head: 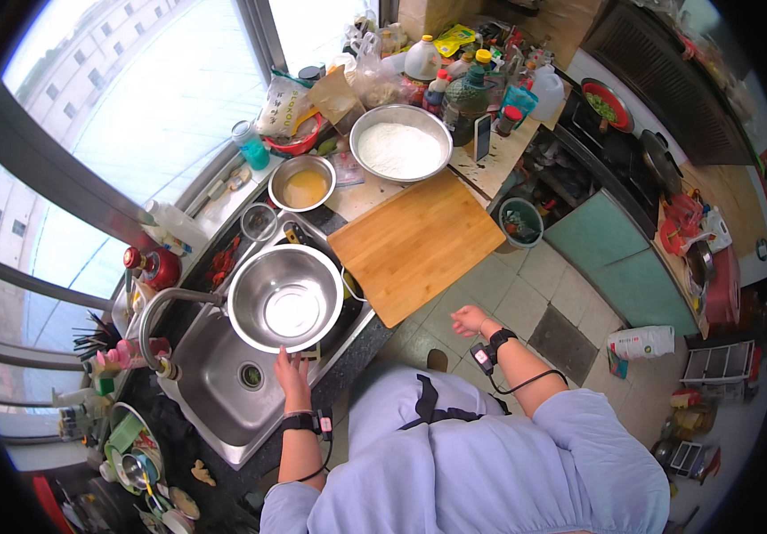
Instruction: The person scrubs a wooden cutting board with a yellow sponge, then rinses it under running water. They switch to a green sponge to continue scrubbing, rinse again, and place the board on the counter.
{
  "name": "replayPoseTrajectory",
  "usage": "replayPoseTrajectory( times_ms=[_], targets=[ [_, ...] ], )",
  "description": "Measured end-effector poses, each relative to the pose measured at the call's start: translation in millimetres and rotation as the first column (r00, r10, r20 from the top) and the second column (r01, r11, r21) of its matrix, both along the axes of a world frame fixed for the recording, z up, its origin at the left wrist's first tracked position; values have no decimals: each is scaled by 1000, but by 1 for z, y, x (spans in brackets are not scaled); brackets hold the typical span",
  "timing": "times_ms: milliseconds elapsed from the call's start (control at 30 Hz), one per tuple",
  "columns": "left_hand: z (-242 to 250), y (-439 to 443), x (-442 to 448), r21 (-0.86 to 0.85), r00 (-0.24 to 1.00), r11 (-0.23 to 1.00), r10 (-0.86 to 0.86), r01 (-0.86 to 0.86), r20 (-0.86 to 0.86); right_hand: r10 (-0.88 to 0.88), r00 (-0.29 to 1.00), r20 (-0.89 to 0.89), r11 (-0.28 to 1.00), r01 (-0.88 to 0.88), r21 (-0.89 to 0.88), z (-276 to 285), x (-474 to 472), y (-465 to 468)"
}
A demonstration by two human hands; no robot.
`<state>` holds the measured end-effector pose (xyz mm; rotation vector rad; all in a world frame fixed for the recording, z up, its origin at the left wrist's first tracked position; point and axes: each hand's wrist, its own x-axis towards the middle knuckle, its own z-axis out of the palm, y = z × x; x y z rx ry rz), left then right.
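My left hand [292, 375] is at the near rim of a large, empty stainless steel bowl [286, 298] that stands over the sink; its fingertips meet the rim, partly hidden under it. My right hand [470, 320] hangs in the air beyond the near corner of a wooden cutting board [416, 243], loosely curled, with nothing seen in it. Behind the board is a metal basin of white powder [401, 143], like flour. To its left, a smaller metal bowl [302, 183] holds a yellow liquid.
The steel sink [223, 407] with a curved faucet [149, 320] lies at left. Bottles and a phone [482, 137] crowd the back counter. A green bin [521, 223] stands right of the board. Dishes [133, 447] fill a container at lower left.
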<state>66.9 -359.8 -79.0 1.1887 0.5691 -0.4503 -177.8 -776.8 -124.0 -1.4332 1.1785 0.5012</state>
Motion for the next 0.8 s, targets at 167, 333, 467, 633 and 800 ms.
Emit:
replayPoseTrajectory(
  times_ms=[167, 333, 467, 633, 800],
  targets=[
    [23, -5, -14, 190, 996, 980, 69, -56, -62, -88, 996, -18, 995, 87, -43, 5, -19, -18],
    [43, -24, -30, 415, 993, 906, 40, -83, 111, -183, 979, 88, 980, 189, -69, 17, -32, -34],
    [66, -52, -32, 369, 963, 917, 51, -150, 264, -232, 966, 114, 968, 241, -72, 20, -45, -52],
    [93, -103, -36, 406, 909, 889, 27, -212, 416, -210, 971, 118, 974, 219, -64, 6, -61, -94],
    [101, -162, -67, 388, 853, 873, 60, -297, 519, -168, 974, 150, 984, 175, -30, -8, -78, -170]
  ],
)
